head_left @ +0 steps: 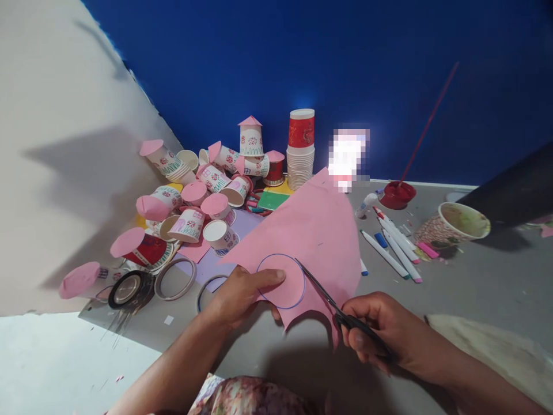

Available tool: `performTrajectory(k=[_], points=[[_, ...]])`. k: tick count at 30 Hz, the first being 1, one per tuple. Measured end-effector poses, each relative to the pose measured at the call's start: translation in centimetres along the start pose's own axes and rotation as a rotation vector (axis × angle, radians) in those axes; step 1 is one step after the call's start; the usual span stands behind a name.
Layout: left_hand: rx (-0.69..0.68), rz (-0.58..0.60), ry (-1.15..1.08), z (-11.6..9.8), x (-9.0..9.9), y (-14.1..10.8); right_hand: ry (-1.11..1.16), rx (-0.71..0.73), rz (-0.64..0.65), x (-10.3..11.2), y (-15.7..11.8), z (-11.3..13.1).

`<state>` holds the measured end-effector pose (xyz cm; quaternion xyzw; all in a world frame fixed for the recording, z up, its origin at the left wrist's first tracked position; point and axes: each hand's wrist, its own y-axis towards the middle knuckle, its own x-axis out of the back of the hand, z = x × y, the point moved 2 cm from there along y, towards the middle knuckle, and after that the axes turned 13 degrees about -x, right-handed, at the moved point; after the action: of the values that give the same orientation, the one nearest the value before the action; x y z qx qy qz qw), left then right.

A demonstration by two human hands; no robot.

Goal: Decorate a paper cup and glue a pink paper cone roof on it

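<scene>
A large pink paper sheet (319, 230) hangs over the table, its lower edge cut in curved bites. On it a blue circle outline (294, 306) is drawn. My left hand (248, 291) pinches the sheet at the lower left, the thumb lying inside the circle and the other fingers mostly hidden underneath. Black-handled scissors (367, 334) are in my right hand (380, 328), fingers wrapped round the handles. Their blades lie across the sheet to the right of the circle, with the tips near its upper right edge.
Decorated paper cups (188, 225) with pink tops crowd the left, near tape rolls (175, 279). A tall cup stack (301, 150) stands at the back. To the right are markers (389, 253), a red dish (397, 196) with a stick, and a patterned cup (451, 225).
</scene>
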<state>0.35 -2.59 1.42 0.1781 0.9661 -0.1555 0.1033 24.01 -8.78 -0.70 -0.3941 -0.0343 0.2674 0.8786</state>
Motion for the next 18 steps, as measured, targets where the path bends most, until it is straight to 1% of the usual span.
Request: performTrajectory(k=[4,11,18], points=[[0.03,-0.032,-0.01,-0.22,0.02,-0.17,0.0,-0.025,-0.002,-0.16,0.03,0.24],[0.059,-0.094,0.011,-0.53,-0.11,-0.28,0.025,0.012,0.024,-0.12,0.09,0.01],[0.053,-0.098,0.037,-0.62,-0.2,-0.36,0.023,0.013,0.028,-0.31,0.18,0.12]])
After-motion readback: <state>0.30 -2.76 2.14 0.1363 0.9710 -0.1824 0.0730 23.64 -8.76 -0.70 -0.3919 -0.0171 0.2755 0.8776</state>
